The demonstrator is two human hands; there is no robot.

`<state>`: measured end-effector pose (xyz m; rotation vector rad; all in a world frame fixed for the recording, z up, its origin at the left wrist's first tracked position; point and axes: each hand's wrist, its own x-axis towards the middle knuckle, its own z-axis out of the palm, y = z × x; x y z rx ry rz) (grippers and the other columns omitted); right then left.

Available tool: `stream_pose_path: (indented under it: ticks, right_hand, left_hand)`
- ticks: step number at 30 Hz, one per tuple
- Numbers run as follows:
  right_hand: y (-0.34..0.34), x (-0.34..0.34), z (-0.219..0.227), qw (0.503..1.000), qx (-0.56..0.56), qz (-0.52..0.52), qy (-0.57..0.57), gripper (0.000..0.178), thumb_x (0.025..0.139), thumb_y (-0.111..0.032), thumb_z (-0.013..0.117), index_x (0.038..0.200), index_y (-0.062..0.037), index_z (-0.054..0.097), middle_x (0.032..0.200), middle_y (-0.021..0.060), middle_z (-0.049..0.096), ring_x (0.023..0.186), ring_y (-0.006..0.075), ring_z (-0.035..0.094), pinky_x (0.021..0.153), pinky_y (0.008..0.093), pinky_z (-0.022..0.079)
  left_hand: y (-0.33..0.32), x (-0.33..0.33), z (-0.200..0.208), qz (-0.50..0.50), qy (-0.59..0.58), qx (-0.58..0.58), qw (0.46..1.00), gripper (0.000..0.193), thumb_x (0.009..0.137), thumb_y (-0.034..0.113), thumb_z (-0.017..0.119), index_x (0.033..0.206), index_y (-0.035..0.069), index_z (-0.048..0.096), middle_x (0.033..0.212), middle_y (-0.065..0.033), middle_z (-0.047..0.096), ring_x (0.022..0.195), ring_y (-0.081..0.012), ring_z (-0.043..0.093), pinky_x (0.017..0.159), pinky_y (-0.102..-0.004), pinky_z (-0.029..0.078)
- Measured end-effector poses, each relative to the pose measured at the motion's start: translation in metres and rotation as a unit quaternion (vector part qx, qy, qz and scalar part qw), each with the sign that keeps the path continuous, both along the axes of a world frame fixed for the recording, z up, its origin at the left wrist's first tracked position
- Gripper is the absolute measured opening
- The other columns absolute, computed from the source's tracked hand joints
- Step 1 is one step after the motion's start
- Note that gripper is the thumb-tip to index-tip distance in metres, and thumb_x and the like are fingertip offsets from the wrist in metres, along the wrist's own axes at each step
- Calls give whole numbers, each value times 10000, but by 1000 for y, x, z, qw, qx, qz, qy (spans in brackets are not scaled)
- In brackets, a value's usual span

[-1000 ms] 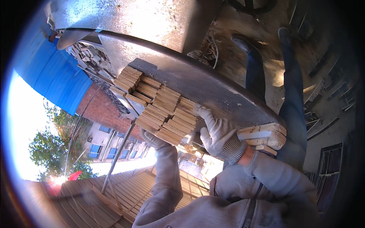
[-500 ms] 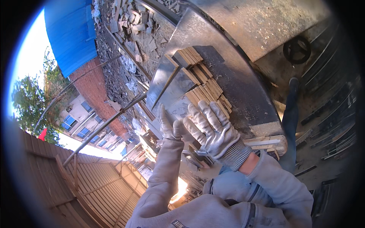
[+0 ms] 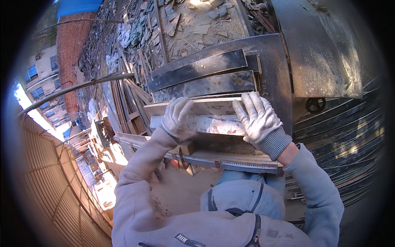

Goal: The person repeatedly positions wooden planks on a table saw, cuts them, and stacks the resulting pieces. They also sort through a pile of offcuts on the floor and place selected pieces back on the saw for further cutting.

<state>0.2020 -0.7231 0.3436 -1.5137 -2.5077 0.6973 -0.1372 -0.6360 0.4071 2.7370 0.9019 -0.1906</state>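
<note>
Several narrow wooden boards [image 3: 218, 124] stand on edge close together in front of me, their near face whitish and stained with red. My left hand [image 3: 177, 119], in a pale work glove, grips their left part with its fingers over the top edge. Near their right end, my gloved right hand [image 3: 259, 117] is closed over the same boards, its thumb low on the near side. Just beyond lie long dark-faced boards [image 3: 205, 85], flat and partly overlapping on the metal worktable [image 3: 271, 61].
A measuring tape strip [image 3: 238, 163] runs along the table's near edge, by my waist. Scrap wood [image 3: 177, 24] litters the ground past the table. Long dark strips [image 3: 341, 131] lie at right, near a black handwheel [image 3: 316, 105]. A pole [image 3: 82, 87] crosses at left.
My hands have gone from held out with fingers extended to gripping the boards at both sides. The view has turned, and the boards now run left to right.
</note>
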Motion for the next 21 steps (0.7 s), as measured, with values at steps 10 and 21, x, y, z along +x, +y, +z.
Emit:
stream_pose_path:
  ticks: [10,21]
  right_hand:
    - [31,25,2,966,97,-120,209,543,808,-176,888,1311,-48,730,1051,111,745,976,322,680,837,440,594]
    - [119,3,-30,977,-124,-171,10,337,1015,-347,717,1152,-46,782,1200,265,686,1215,384,673,1016,474,574]
  left_hand:
    - [30,-13,-7,24,-101,16,995,547,934,142,729,1464,60,622,1146,-145,712,1013,-357,704,897,-445,575]
    - [104,-3,-69,137,-11,-46,989,324,925,81,784,1239,160,798,1036,-80,696,1020,-301,677,927,-398,563]
